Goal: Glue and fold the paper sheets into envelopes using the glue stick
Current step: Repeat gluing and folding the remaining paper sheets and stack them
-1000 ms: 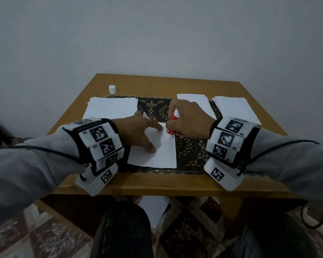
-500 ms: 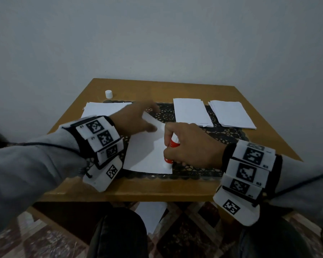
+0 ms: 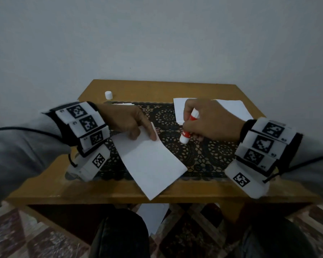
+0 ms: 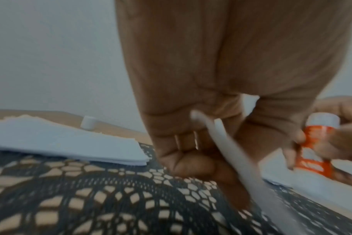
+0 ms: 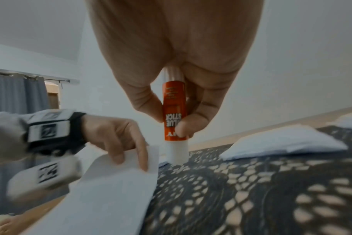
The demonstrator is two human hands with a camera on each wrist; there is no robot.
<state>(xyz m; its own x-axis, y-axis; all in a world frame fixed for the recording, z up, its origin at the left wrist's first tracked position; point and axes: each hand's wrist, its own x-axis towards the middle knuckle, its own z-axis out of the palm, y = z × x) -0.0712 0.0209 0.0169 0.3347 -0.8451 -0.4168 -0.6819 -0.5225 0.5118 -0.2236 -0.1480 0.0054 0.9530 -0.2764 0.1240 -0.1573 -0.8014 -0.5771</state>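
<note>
A folded white paper sheet [image 3: 150,162] lies slanted over the black lace mat [image 3: 203,155], its near corner past the table's front edge. My left hand [image 3: 138,127] pinches the sheet's far end, thumb under and fingers on top; the wrist view shows the paper's edge [image 4: 237,155] between them. My right hand [image 3: 203,123] grips the orange and white glue stick [image 3: 189,127] upright, white tip down, to the right of the sheet and above the mat. In the right wrist view the glue stick [image 5: 174,117] is uncapped and the sheet [image 5: 110,190] lies at its left.
The stick's white cap [image 3: 108,94] stands at the table's back left. A stack of plain sheets [image 4: 60,141] lies at the back left, mostly behind my left wrist. Two piles of folded paper [image 3: 229,108] lie at the back right. Another sheet [image 3: 153,215] is on the floor under the wooden table [image 3: 175,88].
My right hand has lifted the glue stick off the sheet and moved it right and back. My left hand has taken the sheet's far end and turned it slantwise, toward the front edge.
</note>
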